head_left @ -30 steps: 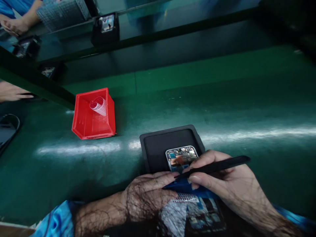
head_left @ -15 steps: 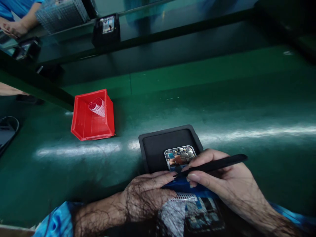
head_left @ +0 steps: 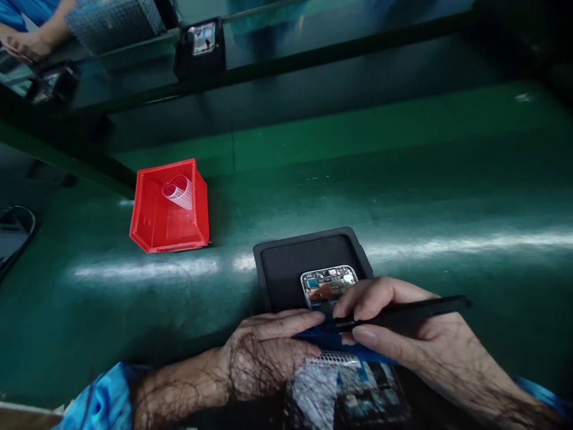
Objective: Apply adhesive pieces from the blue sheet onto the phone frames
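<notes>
The phone (head_left: 329, 286) was found lying in the black tray (head_left: 290, 243), just beyond the fingertips of both hands. Its board was exposed and no cover was seen over it; opening was therefore judged complete. Closing was judged not yet done. Work at the near part was judged to be in hand, though its stage could not be established, the area being screened by the fingers.

The phone's rounded far end was pointed away from the fingers. Its long axis was judged to run back towards them, slanted slightly, with the far end to the left. The near end was hidden.

A black tool (head_left: 414, 313) was clamped between the thumb and fingers of the right hand (head_left: 441, 346), its tip directed towards the left fingertips. The fingers of the left hand (head_left: 264, 355) were extended, with the index and thumb apart; whether anything was gripped between them could not be told. Blue material (head_left: 329, 341) was noted between the two hands' fingers. Perforated white sheet (head_left: 338, 358) was noted beside the left thumb, and further exposed parts (head_left: 369, 391) were noted below the right fingers.
</notes>
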Available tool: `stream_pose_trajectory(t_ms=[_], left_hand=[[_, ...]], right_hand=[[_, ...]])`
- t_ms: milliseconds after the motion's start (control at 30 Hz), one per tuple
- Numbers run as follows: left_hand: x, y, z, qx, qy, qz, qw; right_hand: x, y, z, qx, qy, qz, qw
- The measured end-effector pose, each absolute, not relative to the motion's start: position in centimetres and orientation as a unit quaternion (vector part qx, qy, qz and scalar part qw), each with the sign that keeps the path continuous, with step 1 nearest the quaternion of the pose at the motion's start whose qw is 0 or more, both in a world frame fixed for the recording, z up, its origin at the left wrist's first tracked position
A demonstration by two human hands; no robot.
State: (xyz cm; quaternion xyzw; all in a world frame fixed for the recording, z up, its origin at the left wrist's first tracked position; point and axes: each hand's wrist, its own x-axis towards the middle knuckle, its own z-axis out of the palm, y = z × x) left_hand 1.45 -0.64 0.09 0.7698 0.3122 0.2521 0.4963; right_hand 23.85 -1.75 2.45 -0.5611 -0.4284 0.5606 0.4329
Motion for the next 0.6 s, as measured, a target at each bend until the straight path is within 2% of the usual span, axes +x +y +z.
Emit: stream_pose_trajectory(t_ms=[133,367,600], left_hand=[[1.4,-0.6,0.3,0.769,0.287,0.279,0.498],[3.0,-0.7,1.6,0.656,0.345,0.286,0.607],[2.3,-0.7,0.9,0.672,0.314,0.276,0.611]], right_hand=[[23.8,-1.8,2.5,-0.53,-0.442,0.565,0.453],[23.8,-2.4,1.8,-0.533,-0.458,0.548,0.453],[24.1,-3.2,1.0,-0.516,-0.496,0.53,0.454]])
